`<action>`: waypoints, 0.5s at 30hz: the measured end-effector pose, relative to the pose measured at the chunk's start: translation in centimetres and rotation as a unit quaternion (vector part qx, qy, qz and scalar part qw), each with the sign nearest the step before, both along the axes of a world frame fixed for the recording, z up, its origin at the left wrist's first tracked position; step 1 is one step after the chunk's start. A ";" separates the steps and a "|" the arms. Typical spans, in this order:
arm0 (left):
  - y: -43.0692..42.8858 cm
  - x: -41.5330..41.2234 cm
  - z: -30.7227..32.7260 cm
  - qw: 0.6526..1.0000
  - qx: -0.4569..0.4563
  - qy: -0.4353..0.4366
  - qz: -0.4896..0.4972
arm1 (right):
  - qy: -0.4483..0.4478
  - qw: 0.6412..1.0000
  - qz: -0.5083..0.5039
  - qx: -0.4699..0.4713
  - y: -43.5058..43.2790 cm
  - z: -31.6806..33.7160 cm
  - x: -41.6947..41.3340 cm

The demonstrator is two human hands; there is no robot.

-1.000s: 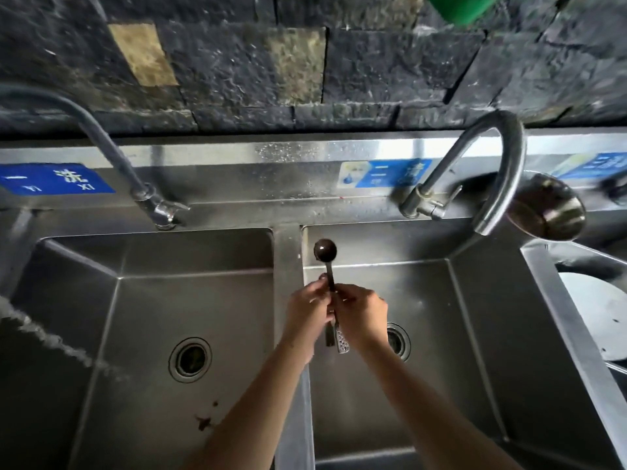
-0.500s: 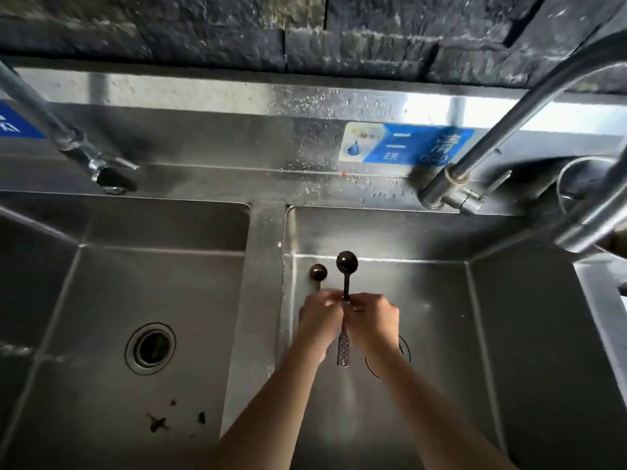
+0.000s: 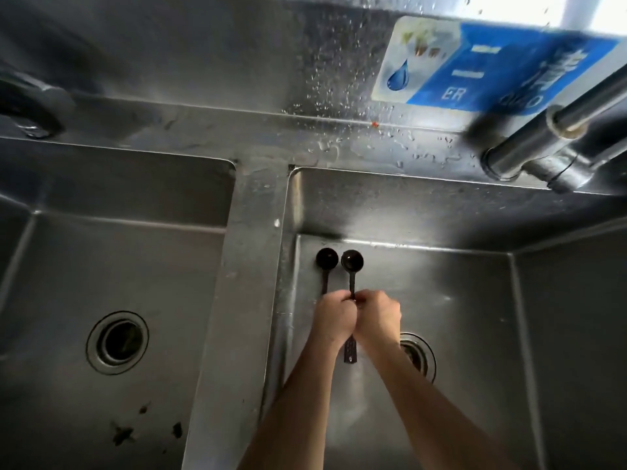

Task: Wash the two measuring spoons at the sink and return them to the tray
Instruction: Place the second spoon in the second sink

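Note:
Two dark measuring spoons point away from me over the right basin. The left spoon and the right spoon have their bowls side by side, nearly touching. My left hand and my right hand are pressed together, closed around the handles. One textured handle end sticks out below my hands. The left spoon's handle runs into my left hand; the right spoon's handle runs down between both hands. No tray is in view.
The right drain lies just right of my forearm. A steel divider separates the left basin with its drain. The right faucet base stands at the back right, a blue label above it.
The view has closed in on the sink. The spoons, stacked as one a second ago, have fanned apart so both bowls show. My hands stay clasped on the handles.

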State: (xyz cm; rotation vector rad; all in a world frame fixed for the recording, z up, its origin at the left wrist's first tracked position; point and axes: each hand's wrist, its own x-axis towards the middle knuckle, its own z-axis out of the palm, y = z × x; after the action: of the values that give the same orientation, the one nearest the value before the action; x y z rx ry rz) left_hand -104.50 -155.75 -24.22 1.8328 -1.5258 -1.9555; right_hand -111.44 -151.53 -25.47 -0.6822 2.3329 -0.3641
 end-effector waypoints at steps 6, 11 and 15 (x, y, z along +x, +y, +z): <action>0.1 -0.7 -1.9 0.999 0.018 -0.001 0.032 | 0.019 1.000 0.012 0.003 -0.2 -1.7 -0.4; 0.1 -0.9 -2.6 0.999 0.022 -0.006 0.031 | 0.006 1.000 0.002 -0.003 -0.1 -2.4 -0.6; 0.3 -0.8 -2.7 1.000 0.012 -0.014 0.019 | -0.011 1.000 -0.008 -0.007 0.0 -2.9 -0.6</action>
State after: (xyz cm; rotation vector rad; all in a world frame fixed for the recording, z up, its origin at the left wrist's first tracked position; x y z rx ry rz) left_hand -105.27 -155.49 -26.89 1.8930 -1.4711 -1.9484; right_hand -111.99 -151.51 -28.39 -0.6625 2.3181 -0.3937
